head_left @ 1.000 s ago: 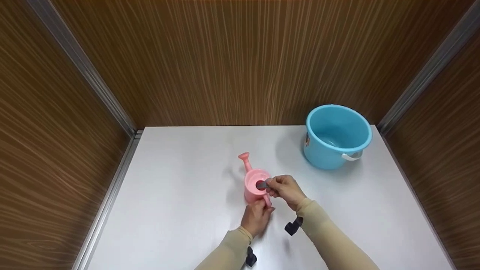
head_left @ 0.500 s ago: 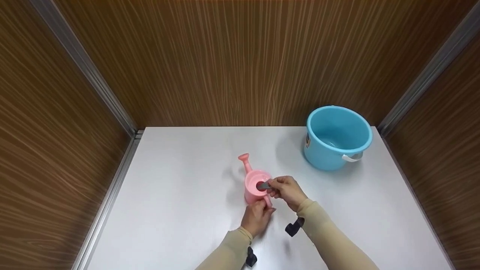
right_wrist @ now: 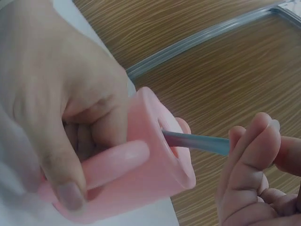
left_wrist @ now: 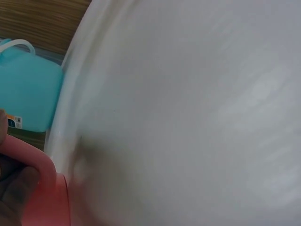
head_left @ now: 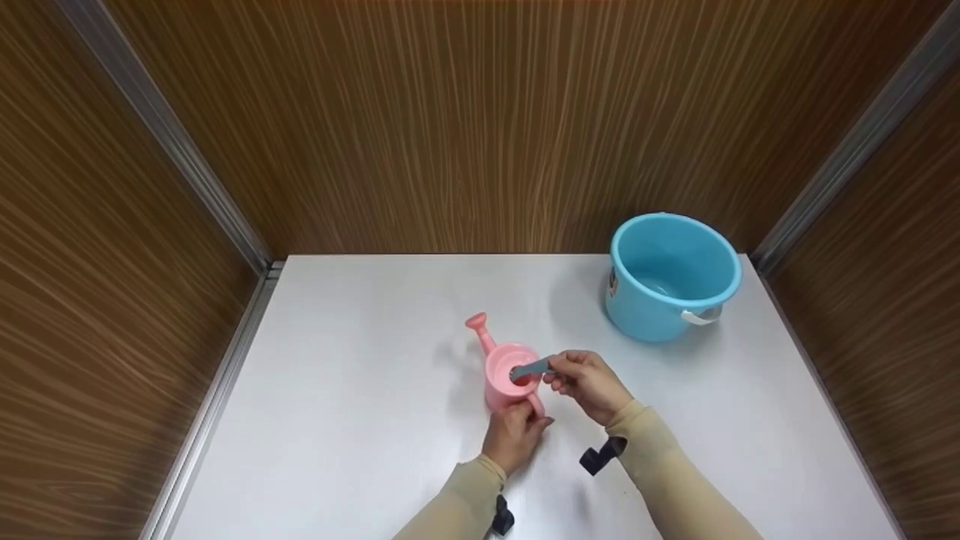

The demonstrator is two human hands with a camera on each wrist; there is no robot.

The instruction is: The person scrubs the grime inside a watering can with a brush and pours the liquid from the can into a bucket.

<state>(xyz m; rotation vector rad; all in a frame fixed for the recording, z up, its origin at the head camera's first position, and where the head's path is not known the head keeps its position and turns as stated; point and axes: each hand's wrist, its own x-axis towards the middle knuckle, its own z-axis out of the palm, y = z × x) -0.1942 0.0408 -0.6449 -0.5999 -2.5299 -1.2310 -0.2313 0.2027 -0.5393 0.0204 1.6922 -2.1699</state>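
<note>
A pink watering can [head_left: 501,391] stands on the white table, its spout pointing to the far left. My left hand [head_left: 513,433] grips the can's handle, with fingers through the loop, as the right wrist view shows. Between the thumb and fingers of my right hand [head_left: 589,384] is the end of a slim blue-grey handle [right_wrist: 200,142]. This handle slants down into the round opening in the can's top. Its lower end is hidden inside, so I cannot tell what tool it belongs to.
A light blue bucket [head_left: 651,319] with a white carrying handle [head_left: 700,318] stands at the back right of the white table [head_left: 360,375]. Wood-grain panels [head_left: 480,135] enclose the table at the back and both sides.
My right hand has shifted slightly right, and more of the blue-grey handle shows above the opening. The can's spout has swung a little to the left. My left hand keeps its grip.
</note>
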